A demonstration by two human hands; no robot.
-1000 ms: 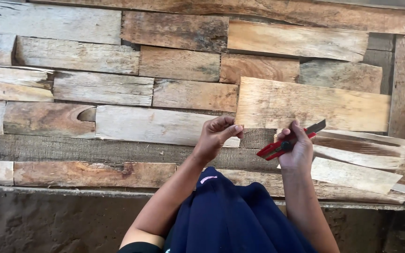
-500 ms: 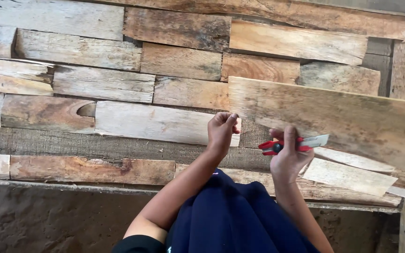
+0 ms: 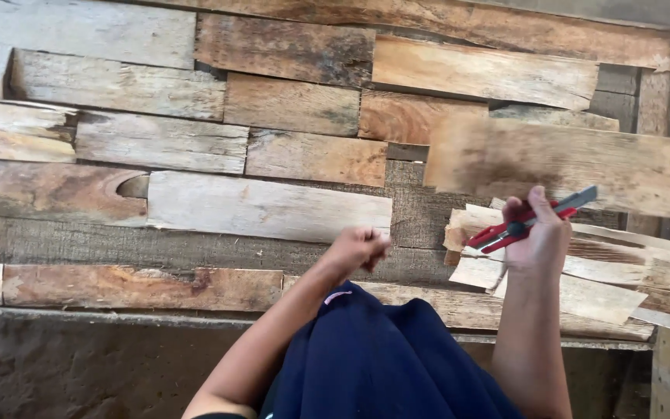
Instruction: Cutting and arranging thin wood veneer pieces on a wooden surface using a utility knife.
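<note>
My right hand (image 3: 538,237) is closed around a red and black utility knife (image 3: 533,219), held over a pile of thin pale wood strips (image 3: 606,275) at the right. Just above it lies a long rough plank (image 3: 575,163), blurred, reaching to the right edge of the view. My left hand (image 3: 358,250) is curled into a loose fist with nothing in it, hovering over the wall of wooden pieces near a pale board (image 3: 265,206). A dark blue cloth (image 3: 381,357) covers my lap below both arms.
A surface of fitted reclaimed boards (image 3: 157,140) in brown, grey and reddish tones fills the view. A gap of darker backing wood (image 3: 416,209) shows between the pale board and the plank. Bare ground (image 3: 79,365) lies at the lower left.
The long plank has shifted to the right. My left hand has let go of its left end and dropped back toward me. My right hand keeps the knife.
</note>
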